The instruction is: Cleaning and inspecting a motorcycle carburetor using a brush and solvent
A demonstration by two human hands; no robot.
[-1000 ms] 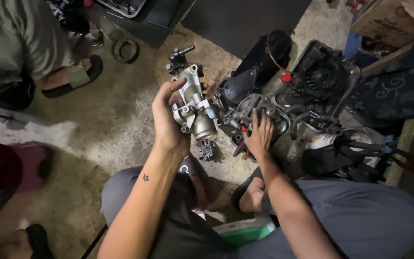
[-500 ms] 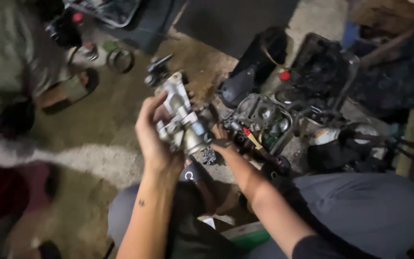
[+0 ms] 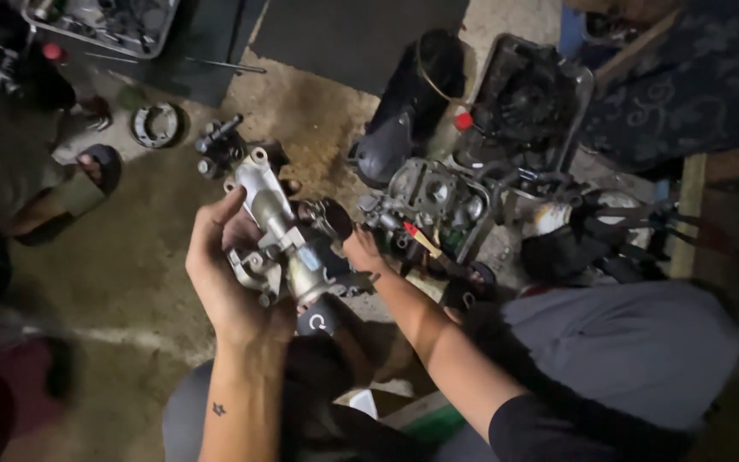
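Metal carburettor [image 3: 280, 244] in left hand [image 3: 228, 274]

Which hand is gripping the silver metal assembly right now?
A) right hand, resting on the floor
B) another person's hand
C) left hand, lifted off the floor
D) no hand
C: the left hand wraps the metal assembly held up above the concrete floor.
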